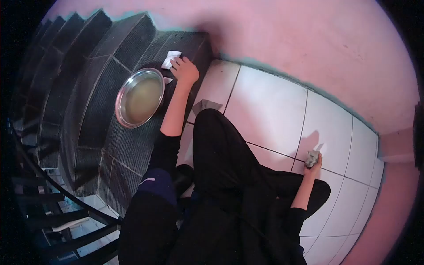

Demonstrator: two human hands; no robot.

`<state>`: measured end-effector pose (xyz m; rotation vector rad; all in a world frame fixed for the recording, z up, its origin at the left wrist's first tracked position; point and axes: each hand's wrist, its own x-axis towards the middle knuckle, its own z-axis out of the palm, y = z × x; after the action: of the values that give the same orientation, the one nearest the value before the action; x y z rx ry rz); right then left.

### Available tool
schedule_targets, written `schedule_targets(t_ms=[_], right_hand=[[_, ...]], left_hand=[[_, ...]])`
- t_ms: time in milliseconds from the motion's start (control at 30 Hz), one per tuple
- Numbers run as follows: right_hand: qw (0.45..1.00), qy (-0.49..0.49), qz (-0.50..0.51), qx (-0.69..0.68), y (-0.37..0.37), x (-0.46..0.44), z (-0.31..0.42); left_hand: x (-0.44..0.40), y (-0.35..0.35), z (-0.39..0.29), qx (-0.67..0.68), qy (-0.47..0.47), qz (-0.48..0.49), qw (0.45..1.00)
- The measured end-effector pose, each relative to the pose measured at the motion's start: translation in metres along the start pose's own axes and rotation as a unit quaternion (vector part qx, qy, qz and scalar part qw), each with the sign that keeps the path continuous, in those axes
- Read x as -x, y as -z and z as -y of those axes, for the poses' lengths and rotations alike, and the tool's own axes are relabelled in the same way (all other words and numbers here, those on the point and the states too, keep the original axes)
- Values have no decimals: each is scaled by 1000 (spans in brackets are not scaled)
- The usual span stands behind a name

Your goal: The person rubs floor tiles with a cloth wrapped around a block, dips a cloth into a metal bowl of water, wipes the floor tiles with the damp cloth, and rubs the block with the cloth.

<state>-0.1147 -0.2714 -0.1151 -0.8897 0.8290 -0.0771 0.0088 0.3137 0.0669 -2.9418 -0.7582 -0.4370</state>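
Note:
My left hand (pixel 184 71) reaches to the dark step, its fingers bent over the edge of a small white packet-like piece (pixel 171 59). Close below that hand, a smaller pale scrap (pixel 168 81) lies beside the bowl. The round metal bowl (pixel 140 98) sits on the step and holds cloudy, yellowish liquid. Off to the right, my right hand (pixel 313 167) is closed around a crumpled grey cloth (pixel 312 158) above the tiled floor, near my bent knee.
Dark ribbed stairs (pixel 95 95) descend to the left, with a black railing (pixel 66 190) at lower left. A grey, flat piece (pixel 206 105) lies on the white floor tiles (pixel 265 110) by my knee. A pink wall (pixel 282 39) borders the floor.

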Motion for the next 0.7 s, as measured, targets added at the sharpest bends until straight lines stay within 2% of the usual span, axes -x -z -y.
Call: schedule_targets(t_ms=[33,67,167,200,233,300,333,367,400,467,533,600,667,700], right_hand=[[1000,-1,-15,4,1,-1,-1],[1000,2,0,2,2,-3,-1],[1000,-5,-14,22,-8,11,3],[1000,-6,-13,23,-9,10,2],[1000,1,10,29,-6,7,2],[999,6,31,38,-2,7,1],[999,10,32,38,-6,8,2],[999,14,34,38,-9,12,3],[999,14,34,39,-9,12,3],[999,5,17,50,-8,9,2],[1000,21,18,13,-8,2,-3],[999,43,17,-26,-5,-5,-5],[999,42,12,-8,2,-4,-6],[999,45,6,-9,1,0,-3]], left_hand=[[-5,-1,7,-19,51,0,999],[-6,-4,13,-21,57,0,998],[-6,-16,24,-102,150,69,981],[5,-21,23,-148,131,-8,980],[13,-21,21,-149,130,-7,980],[29,-21,16,-134,-51,-142,979],[39,-14,7,-136,-117,-229,957],[46,-11,-3,-60,-174,-110,977],[50,-12,-9,17,-226,9,974],[64,-38,-7,146,-352,90,920],[64,-85,2,141,-277,186,932],[71,-107,10,35,-176,317,931],[67,-159,22,52,-161,382,909],[69,-168,27,53,-167,384,907]])
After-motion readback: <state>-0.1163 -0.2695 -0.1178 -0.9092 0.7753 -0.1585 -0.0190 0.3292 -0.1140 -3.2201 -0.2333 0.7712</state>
